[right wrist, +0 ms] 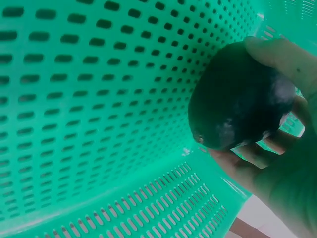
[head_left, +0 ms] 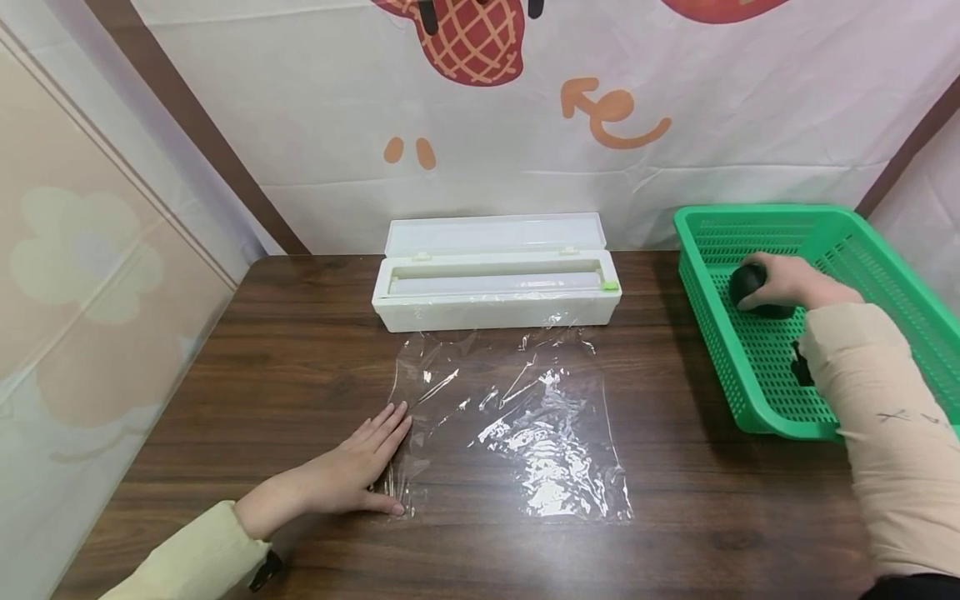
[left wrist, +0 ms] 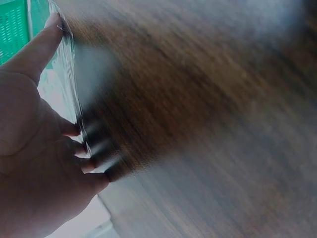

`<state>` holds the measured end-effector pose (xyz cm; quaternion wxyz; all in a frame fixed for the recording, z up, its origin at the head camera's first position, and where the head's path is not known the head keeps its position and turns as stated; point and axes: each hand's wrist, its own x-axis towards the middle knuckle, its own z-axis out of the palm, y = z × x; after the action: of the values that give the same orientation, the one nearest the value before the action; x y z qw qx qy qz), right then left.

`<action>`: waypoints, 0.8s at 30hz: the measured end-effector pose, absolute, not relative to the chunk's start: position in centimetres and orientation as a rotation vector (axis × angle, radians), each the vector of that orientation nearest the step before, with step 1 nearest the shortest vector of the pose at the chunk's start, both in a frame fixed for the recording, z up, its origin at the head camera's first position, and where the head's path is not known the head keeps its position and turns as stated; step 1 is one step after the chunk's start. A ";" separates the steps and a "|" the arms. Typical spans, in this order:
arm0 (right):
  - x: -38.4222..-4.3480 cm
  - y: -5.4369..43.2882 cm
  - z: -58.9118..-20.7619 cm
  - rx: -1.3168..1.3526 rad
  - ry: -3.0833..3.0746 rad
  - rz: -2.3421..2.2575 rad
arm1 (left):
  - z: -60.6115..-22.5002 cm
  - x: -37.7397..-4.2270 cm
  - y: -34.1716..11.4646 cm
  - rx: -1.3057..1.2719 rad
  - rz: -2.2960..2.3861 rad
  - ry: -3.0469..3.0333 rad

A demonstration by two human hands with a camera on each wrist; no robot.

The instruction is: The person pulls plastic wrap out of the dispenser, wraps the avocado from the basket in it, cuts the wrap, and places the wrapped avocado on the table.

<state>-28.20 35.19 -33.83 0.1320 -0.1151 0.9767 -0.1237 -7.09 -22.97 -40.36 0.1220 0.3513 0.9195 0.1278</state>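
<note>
My left hand [head_left: 348, 475] lies flat with fingers spread at the left edge of a sheet of cling film [head_left: 510, 417], pressing it to the table. The left wrist view shows the fingertips [left wrist: 74, 129] along the film's crinkled edge. Drawn out of a white dispenser box [head_left: 495, 312], the film lies over the tabletop. Inside the green basket [head_left: 712, 333], my right hand [head_left: 787, 279] grips a dark, smooth avocado [right wrist: 237, 99], thumb on one side and fingers curled round the other. Part of the avocado is hidden by the hand.
The dispenser's lid [head_left: 495, 235] is raised at the back, with the film roll [head_left: 495, 283] showing inside. A green slider [head_left: 610, 286] sits at its right end. Behind the wooden table [head_left: 300, 333] hangs a printed cloth [head_left: 322, 100].
</note>
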 end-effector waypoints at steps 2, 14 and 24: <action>-28.2 35.2 -33.6 -0.351 2.858 -0.352 | -40.3 -7.0 -22.9 1.026 0.363 2.692; -27.8 35.8 -32.3 -0.398 2.924 -0.306 | -40.1 -6.9 -22.8 1.010 0.355 2.716; -27.5 35.9 -31.5 -0.456 2.978 -0.293 | -40.7 -7.0 -23.0 1.021 0.361 2.738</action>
<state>-27.54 35.95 -31.51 0.0574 -0.1505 0.9822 -0.0966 -7.00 -22.98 -40.71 0.0983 0.3452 0.9254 0.1219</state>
